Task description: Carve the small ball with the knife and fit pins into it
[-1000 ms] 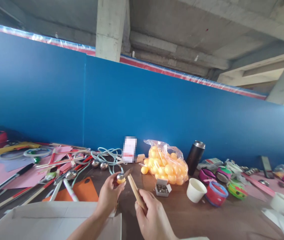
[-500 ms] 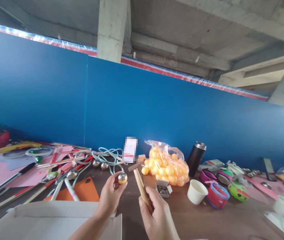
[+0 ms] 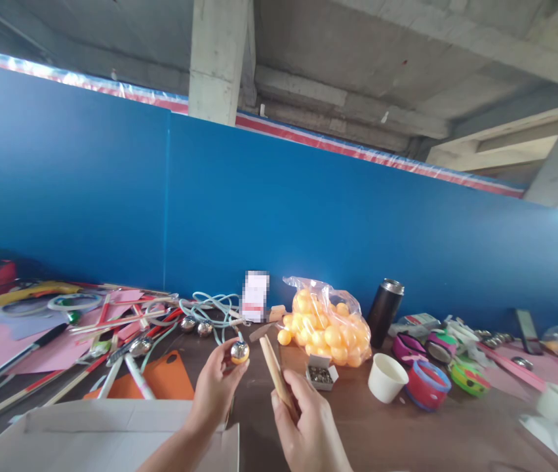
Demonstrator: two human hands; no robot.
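Note:
My left hand (image 3: 214,387) pinches a small orange ball with a silver cap (image 3: 239,352) between thumb and fingertips, above the brown table. My right hand (image 3: 305,429) is closed round the lower end of a light wooden stick (image 3: 275,372), which slants up and to the left, its tip close beside the ball. A clear bag of orange balls (image 3: 328,331) lies just behind the stick.
An open small box of metal pins (image 3: 322,373), a white paper cup (image 3: 387,377), a black flask (image 3: 384,312) and coloured tape rolls (image 3: 429,383) lie to the right. Pens, sticks, cords, an orange sheet (image 3: 170,380) clutter the left. A cardboard box flap (image 3: 111,436) lies near me.
The stick has tilted more upright and its tip has risen a little. The ball has turned in my left fingers, showing more of its silver cap. Both hands stay in much the same place.

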